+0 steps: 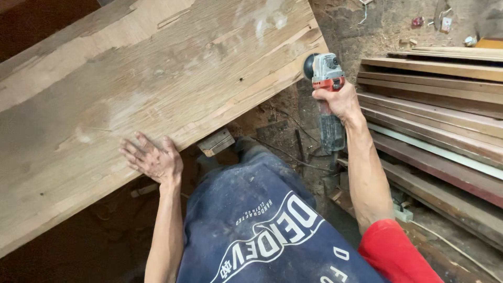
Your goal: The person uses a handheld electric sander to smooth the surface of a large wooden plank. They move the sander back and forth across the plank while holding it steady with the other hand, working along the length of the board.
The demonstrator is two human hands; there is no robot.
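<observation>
A person stands over a wide, rough wooden board [131,89] that slopes across the upper left of the view, its pale face streaked with worn grain and light patches. The person's left hand [152,157] lies flat on the board close to its lower edge, fingers spread apart and palm down, gripping nothing. The right hand [338,99] is clamped around the body of a red and grey angle grinder [327,86], held just off the board's right-hand edge, near its lower right corner. The grinder's round dark head sits right beside the wood; whether it touches the edge cannot be told. The tool's dark rear end hangs down below the wrist.

A small wooden block [216,141] shows under the board's lower edge, between the two arms. The person wears a dusty dark blue apron [257,220] with white print and a red sleeve [395,251] on the right arm. To the right, a stack of long planks [440,110] lies on the floor, some pale, some reddish brown. The floor [377,26] beyond is dirt-coloured, covered in sawdust and small scraps. A thin cord [293,154] trails across the ground below the grinder.
</observation>
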